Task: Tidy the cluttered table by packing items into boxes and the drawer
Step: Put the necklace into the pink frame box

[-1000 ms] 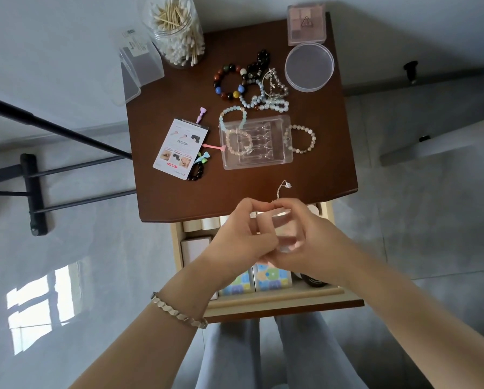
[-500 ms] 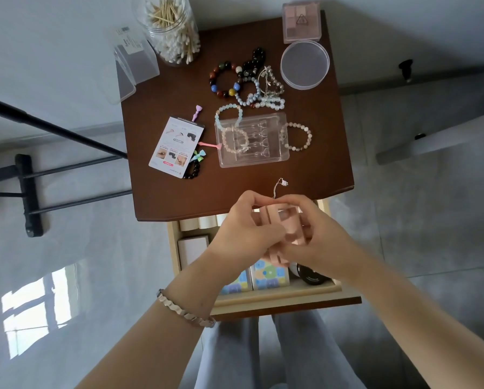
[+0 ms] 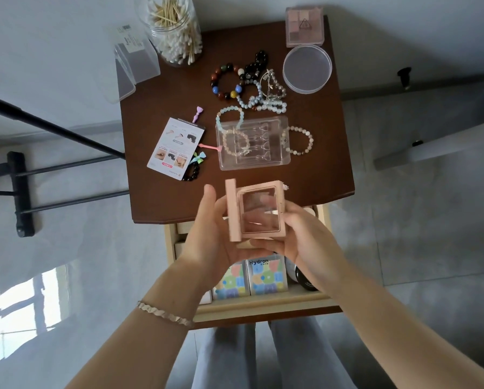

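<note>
A small pink display box (image 3: 259,211) with a clear film window is hinged open, its lid edge standing up on the left. I hold it over the table's front edge and the open drawer (image 3: 263,307). My left hand (image 3: 212,234) grips its left side and underside, thumb raised. My right hand (image 3: 305,237) grips the right side. A small silver pendant (image 3: 285,187) lies on the brown table (image 3: 156,108), peeking out just behind the box. Several bead bracelets (image 3: 226,82) lie further back.
A clear blister tray (image 3: 252,144) lies over two bracelets. Nearby are a printed card (image 3: 176,148), a round clear lid (image 3: 307,68), a pink palette (image 3: 304,25), a cotton-swab jar (image 3: 173,29) and a clear box (image 3: 134,66). Colourful Hydron boxes (image 3: 267,276) sit in the drawer.
The pink box was hidden between my closed hands; now it is swung open with its window turned up towards me, and my hands have spread apart.
</note>
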Available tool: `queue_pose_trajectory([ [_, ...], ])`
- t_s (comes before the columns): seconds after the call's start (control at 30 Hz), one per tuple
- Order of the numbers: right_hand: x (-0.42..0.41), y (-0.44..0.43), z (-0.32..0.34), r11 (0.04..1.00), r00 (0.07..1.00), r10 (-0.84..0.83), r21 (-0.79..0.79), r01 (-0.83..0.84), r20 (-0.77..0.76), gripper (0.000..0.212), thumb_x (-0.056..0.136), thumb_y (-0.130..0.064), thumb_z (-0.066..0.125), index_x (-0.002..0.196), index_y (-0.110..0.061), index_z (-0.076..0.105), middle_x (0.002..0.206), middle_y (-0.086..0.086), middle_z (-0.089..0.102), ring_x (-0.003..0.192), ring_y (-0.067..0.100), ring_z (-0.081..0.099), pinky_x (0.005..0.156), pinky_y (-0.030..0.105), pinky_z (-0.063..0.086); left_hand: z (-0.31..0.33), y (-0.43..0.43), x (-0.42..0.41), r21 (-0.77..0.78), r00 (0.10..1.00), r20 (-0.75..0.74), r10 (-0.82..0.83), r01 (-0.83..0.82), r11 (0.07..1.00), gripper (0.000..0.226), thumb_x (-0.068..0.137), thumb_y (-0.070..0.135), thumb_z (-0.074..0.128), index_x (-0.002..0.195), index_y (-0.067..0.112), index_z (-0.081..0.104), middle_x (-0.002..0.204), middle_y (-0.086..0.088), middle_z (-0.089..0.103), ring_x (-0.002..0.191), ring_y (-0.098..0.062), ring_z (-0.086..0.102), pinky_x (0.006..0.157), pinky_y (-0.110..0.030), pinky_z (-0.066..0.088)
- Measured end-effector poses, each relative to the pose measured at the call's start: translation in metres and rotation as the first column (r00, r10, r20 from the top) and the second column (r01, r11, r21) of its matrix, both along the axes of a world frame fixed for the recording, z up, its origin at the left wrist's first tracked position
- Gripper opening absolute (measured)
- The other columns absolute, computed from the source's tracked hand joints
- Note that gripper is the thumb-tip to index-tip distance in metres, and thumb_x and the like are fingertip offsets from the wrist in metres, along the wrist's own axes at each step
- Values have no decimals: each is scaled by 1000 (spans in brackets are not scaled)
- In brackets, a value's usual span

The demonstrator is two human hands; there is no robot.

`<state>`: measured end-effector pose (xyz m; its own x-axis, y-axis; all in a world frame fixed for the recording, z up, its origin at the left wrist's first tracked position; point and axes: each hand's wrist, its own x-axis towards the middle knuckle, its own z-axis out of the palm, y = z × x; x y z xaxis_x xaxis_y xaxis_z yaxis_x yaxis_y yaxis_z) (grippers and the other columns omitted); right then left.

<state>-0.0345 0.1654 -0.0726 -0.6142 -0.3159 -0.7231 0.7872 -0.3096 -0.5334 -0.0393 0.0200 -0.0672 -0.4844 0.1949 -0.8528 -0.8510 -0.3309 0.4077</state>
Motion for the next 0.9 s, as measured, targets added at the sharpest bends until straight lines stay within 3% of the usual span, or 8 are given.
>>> queue_pose_trajectory([
  [0.13, -2, -11, -4, 930, 961, 195, 347, -118, -196, 29, 98, -14, 37, 107, -28, 60, 103, -5, 68, 95, 7, 66, 79, 25, 56, -12, -13, 9, -44, 988, -134, -74, 69, 997, 83, 67, 78, 50, 131, 25, 48, 120, -5, 64, 107, -27, 65, 86, -50, 53],
  [0.23, -4, -21, -5, 876, 893, 343, 443, -191, -291, 21, 95, -20, 46, 100, -36, 59, 98, -13, 67, 92, 1, 65, 79, 20, 54, -18, -15, 11, -205, 949, -196, -248, 207, 956, 98, 48, 62, 76, 133, 26, 41, 117, -1, 64, 102, -18, 66, 86, -45, 54],
  [0.3, -3, -26, -5, 838, 862, 407, 500, -220, -303, 22, 94, -21, 47, 97, -42, 54, 95, -19, 65, 91, -4, 63, 79, 16, 53, -24, -15, 10, -273, 955, -181, -234, 180, 945, 83, 55, 54, 76, 125, 21, 48, 109, -4, 67, 99, -21, 67, 88, -47, 54],
  [0.4, -7, -28, -7, 844, 889, 362, 504, -184, -281, 23, 95, -20, 45, 94, -41, 56, 88, -19, 66, 86, -5, 63, 76, 16, 53, -30, -20, 8, -211, 998, -58, -15, 2, 977, 47, 84, 47, 60, 122, 20, 56, 111, -8, 67, 103, -26, 65, 82, -42, 55],
  [0.53, -17, -20, -28, 837, 933, 304, 522, -165, -192, 22, 94, -14, 46, 105, -23, 62, 98, -9, 68, 94, 5, 64, 86, 25, 52, -39, -30, 4, -202, 993, 8, 120, -116, 973, 41, 92, 43, 49, 123, 18, 57, 116, -8, 64, 102, -25, 63, 77, -37, 55],
  [0.63, -26, -5, -61, 550, 846, 492, 827, -119, -205, 24, 90, -10, 54, 113, -15, 60, 103, 0, 64, 92, 10, 59, 84, 24, 49, -48, -35, 3, -276, 1000, 12, 26, -22, 961, 53, 84, 56, 53, 130, 30, 47, 127, 1, 57, 111, -20, 56, 95, -39, 48],
  [0.73, -40, 8, -92, 247, 777, 624, 964, -97, -81, 31, 89, -14, 58, 119, -12, 57, 111, 8, 56, 93, 17, 55, 80, 29, 47, -54, -41, 2, -349, 1000, 3, -7, 8, 937, 48, 86, 60, 47, 130, 39, 40, 122, 9, 55, 107, -14, 54, 105, -44, 40],
  [0.9, -58, 14, -114, 62, 756, 649, 984, -169, 89, 21, 92, -18, 54, 109, -8, 59, 114, 11, 53, 96, 27, 56, 79, 34, 44, -54, -43, 0, -382, 999, -24, -33, 22, 924, 51, 90, 55, 43, 136, 33, 37, 121, 5, 56, 113, -17, 52, 106, -42, 39],
])
